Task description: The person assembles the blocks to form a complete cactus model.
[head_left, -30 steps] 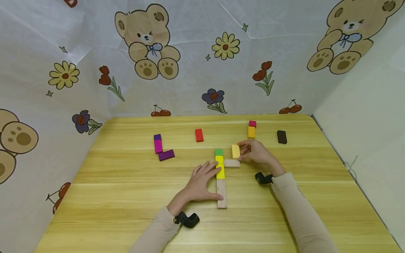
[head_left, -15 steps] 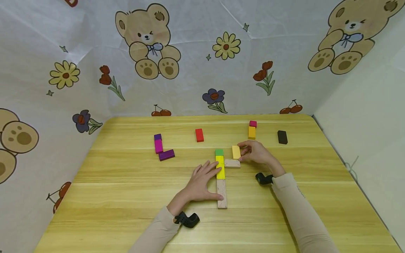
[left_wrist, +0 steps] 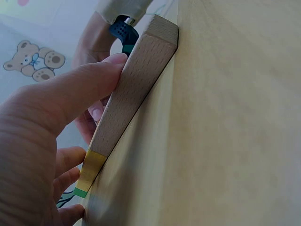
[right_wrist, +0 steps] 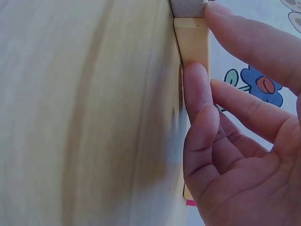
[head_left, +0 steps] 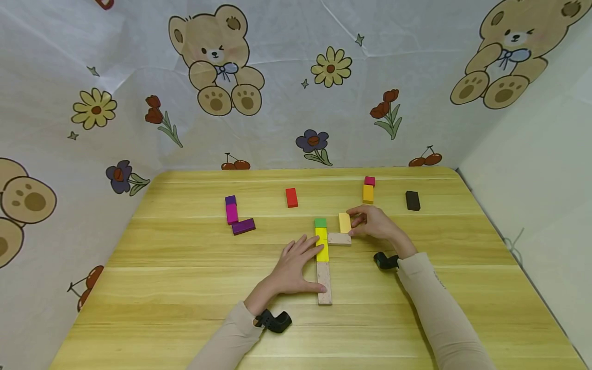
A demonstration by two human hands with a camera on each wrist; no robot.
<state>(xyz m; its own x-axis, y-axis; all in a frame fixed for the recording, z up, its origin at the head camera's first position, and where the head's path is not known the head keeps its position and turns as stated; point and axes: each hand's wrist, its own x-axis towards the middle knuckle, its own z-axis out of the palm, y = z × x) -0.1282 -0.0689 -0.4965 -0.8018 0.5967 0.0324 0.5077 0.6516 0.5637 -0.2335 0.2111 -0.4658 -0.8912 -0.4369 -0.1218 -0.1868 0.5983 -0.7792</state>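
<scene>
Three blocks lie farthest left on the wooden table (head_left: 185, 277), the clock being centred on the yellow piece (head_left: 324, 241) with twelve toward the bear-printed cloth (head_left: 273, 133): a dark purple block (head_left: 230, 200) and a magenta block (head_left: 232, 214) in line near ten o'clock, and a slanted purple block (head_left: 243, 226) by the magenta one's near end, between nine and ten. Next, at eight, is the person's left hand (head_left: 290, 268), unclenched, fingers spread; its thumb rests on the long pale block (head_left: 324, 275) and its fingertips on the yellow piece. A red block (head_left: 291, 198) lies apart at eleven. The centre column runs end to end from the long pale block at six, through the yellow piece, to a small green block (head_left: 320, 223) at twelve. A pale crosspiece (head_left: 339, 239) extends from the yellow piece toward three. The light yellow block (head_left: 344, 223), at two, adjoins the crosspiece's far side. Farther off, between one and two, an orange block (head_left: 367, 194) has a crimson block (head_left: 369, 181) at its far end. The right hand (head_left: 375, 223), between two and three, holds the light yellow block at its right side with bent fingers, the thumb where block and crosspiece meet. Farthest right, I see a black block (head_left: 412, 201) at two.
</scene>
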